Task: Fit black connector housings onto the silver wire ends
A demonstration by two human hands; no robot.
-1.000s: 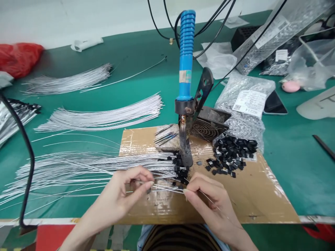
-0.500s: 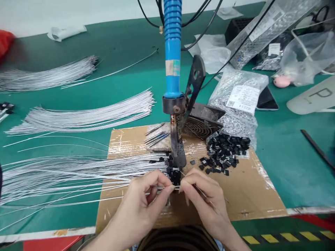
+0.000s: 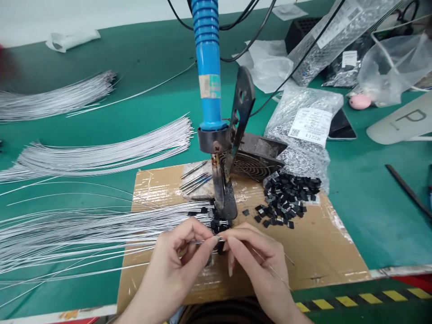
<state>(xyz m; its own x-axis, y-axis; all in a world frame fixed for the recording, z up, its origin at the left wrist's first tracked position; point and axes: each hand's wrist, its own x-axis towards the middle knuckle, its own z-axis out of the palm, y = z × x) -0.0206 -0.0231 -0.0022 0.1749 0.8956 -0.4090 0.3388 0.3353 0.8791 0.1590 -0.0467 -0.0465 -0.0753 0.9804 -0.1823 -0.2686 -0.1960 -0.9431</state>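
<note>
My left hand (image 3: 180, 261) pinches a white wire (image 3: 197, 242) between thumb and forefinger, just in front of the bundle's black ends. Fingertips of my right hand (image 3: 258, 258) are closed on the same wire's end, touching or almost touching the left ones. Thin wire strands (image 3: 280, 275) run through the right hand and stick out past its side. Just beyond my hands, a blue-handled soldering iron (image 3: 207, 85) points down in its metal stand (image 3: 241, 117). Black connectors (image 3: 216, 220) lie beneath its tip, at the ends of a bundle of white wires (image 3: 101, 229).
Cardboard (image 3: 324, 252) covers the work spot. Loose black connectors (image 3: 286, 198) are piled to the right, by a bubble-wrap bag (image 3: 303, 117) and a small fan (image 3: 259, 157). More wire bundles (image 3: 108, 150) lie left. Metal tips (image 3: 197, 182) rest on a pad (image 3: 187, 171).
The view has shifted slightly, so the bench things appear farther left. My fingertips have drawn together, closing the small gap where the wire showed between them.
</note>
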